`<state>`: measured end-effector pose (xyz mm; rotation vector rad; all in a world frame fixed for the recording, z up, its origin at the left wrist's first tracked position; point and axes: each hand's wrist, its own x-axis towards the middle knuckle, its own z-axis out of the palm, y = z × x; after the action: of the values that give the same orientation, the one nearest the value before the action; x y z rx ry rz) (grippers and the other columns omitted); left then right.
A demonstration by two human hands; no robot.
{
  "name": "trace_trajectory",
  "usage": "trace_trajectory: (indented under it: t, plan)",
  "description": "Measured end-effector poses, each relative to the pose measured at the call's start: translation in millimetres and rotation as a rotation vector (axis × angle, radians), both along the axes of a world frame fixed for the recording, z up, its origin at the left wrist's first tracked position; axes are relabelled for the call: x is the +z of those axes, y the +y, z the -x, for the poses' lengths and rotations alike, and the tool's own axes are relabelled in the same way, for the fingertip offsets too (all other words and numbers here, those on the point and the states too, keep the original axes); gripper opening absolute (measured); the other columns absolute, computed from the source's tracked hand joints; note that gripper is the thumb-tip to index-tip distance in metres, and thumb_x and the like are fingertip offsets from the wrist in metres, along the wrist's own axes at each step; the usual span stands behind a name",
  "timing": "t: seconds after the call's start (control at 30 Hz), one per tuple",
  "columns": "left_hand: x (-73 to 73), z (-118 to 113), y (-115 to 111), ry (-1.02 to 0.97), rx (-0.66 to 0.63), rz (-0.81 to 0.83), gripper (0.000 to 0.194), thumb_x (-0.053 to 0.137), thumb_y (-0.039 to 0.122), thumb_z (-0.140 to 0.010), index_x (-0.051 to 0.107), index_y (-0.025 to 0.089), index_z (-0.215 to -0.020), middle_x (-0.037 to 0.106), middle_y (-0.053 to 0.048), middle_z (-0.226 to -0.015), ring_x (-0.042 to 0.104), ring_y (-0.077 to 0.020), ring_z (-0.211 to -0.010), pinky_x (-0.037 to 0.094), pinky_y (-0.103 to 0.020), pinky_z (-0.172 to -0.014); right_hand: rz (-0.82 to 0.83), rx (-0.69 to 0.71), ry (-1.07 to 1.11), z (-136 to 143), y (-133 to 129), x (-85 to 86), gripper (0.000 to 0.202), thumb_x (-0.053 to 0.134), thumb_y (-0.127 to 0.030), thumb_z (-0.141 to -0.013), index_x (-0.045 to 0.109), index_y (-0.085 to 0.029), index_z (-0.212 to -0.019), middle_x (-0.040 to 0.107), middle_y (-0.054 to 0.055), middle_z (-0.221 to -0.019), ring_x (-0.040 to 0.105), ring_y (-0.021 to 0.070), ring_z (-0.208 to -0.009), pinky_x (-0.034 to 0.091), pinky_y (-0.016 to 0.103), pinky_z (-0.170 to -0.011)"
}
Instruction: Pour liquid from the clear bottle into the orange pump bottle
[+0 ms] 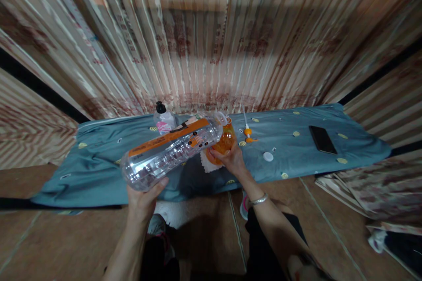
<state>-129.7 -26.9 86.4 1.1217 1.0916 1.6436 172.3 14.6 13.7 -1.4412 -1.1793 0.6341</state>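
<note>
Your left hand [143, 199] grips the clear bottle [174, 156], tilted, its orange label [168, 136] too blurred to read, mouth [220, 118] at the orange bottle [225, 141] your right hand [231, 158] grips over the blue cloth [290, 151]

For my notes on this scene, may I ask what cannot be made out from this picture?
In the head view:
Left hand: most fingers hidden behind the clear bottle.
Orange bottle: mouth partly covered by the clear bottle; any flow is uncertain.
Label: small print too blurred to read.
Bottle with black cap: pink print too small and blurred.
</note>
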Motion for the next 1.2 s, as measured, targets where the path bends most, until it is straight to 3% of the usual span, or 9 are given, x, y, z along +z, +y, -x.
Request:
trace_trajectory:
  t: [0.13, 0.33, 0.47, 0.67, 0.83, 1.0, 1.2]
  plan:
    - [1.9, -1, -1, 0.025, 0.015, 0.021, 0.059, 0.114, 0.038, -0.055, 0.084, 0.024, -0.104, 0.086, -0.002, -0.094, 0.085, -0.0263, -0.097, 0.071, -0.034, -0.099, -0.006, -0.001, 0.009, 0, 1, -1.1, 0.099, 0.110, -0.057, -0.071, 0.066, -0.021, -0.152, 0.092, 0.015, -0.126, 0.089, 0.0441, -0.127, 0.074, 0.061, -0.113]
    - [1.7, -1, -2, 0.020, 0.016, 0.021, 0.055, 0.114, 0.040, -0.055, 0.082, 0.023, -0.097, 0.085, -0.004, -0.090, 0.085, -0.0276, -0.093, 0.073, -0.035, -0.092, -0.021, -0.009, 0.008, 1, 0, -0.3, 0.092, 0.108, -0.058, -0.071, 0.067, -0.022, -0.146, 0.091, 0.017, -0.128, 0.088, 0.0464, -0.130, 0.073, 0.068, -0.115]
    - [0.5, 0, -2, 0.024, 0.020, 0.019, 0.055, 0.114, 0.038, -0.055, 0.083, 0.024, -0.099, 0.085, -0.003, -0.089, 0.085, -0.0271, -0.092, 0.073, -0.035, -0.093, -0.015, -0.006, 0.012, 0, 1, -0.8, 0.093, 0.108, -0.057, -0.070, 0.067, -0.024, -0.146, 0.091, 0.016, -0.129, 0.089, 0.0450, -0.128, 0.075, 0.065, -0.112]
    - [-4.3, 3, 0, 0.001, -0.002, -0.011, 0.070, 0.115, 0.038, -0.056, 0.085, 0.024, -0.118, 0.088, -0.004, -0.097, 0.087, -0.0277, -0.096, 0.073, -0.034, -0.095, 0.009, -0.020, 0.010, -1, 0, 3.0, 0.094, 0.108, -0.056, -0.067, 0.066, -0.022, -0.144, 0.090, 0.018, -0.128, 0.089, 0.0473, -0.126, 0.074, 0.067, -0.111]
    - [-8.8, 8, 3, 0.045, -0.035, 0.023, 0.064, 0.114, 0.040, -0.058, 0.085, 0.023, -0.112, 0.087, -0.006, -0.097, 0.087, -0.0306, -0.097, 0.074, -0.040, -0.097, 0.021, -0.002, 0.011, 0, -1, 6.9, 0.092, 0.107, -0.055, -0.069, 0.065, -0.023, -0.145, 0.090, 0.017, -0.130, 0.089, 0.0443, -0.128, 0.074, 0.063, -0.114]
    - [-2.2, 3, 1, -0.001, 0.025, -0.004, 0.070, 0.115, 0.035, -0.052, 0.085, 0.024, -0.115, 0.087, -0.003, -0.098, 0.086, -0.0266, -0.101, 0.072, -0.032, -0.098, 0.026, -0.022, 0.004, 0, -1, 8.0, 0.091, 0.106, -0.053, -0.067, 0.065, -0.024, -0.143, 0.090, 0.018, -0.132, 0.089, 0.0459, -0.128, 0.073, 0.065, -0.115]
    - [5.0, -3, -2, 0.020, 0.003, 0.014, 0.064, 0.114, 0.041, -0.056, 0.085, 0.024, -0.110, 0.086, -0.005, -0.093, 0.086, -0.0298, -0.096, 0.074, -0.039, -0.097, 0.007, -0.015, 0.033, 2, -1, 5.8, 0.091, 0.108, -0.053, -0.068, 0.066, -0.023, -0.142, 0.091, 0.017, -0.131, 0.088, 0.0445, -0.131, 0.072, 0.063, -0.119]
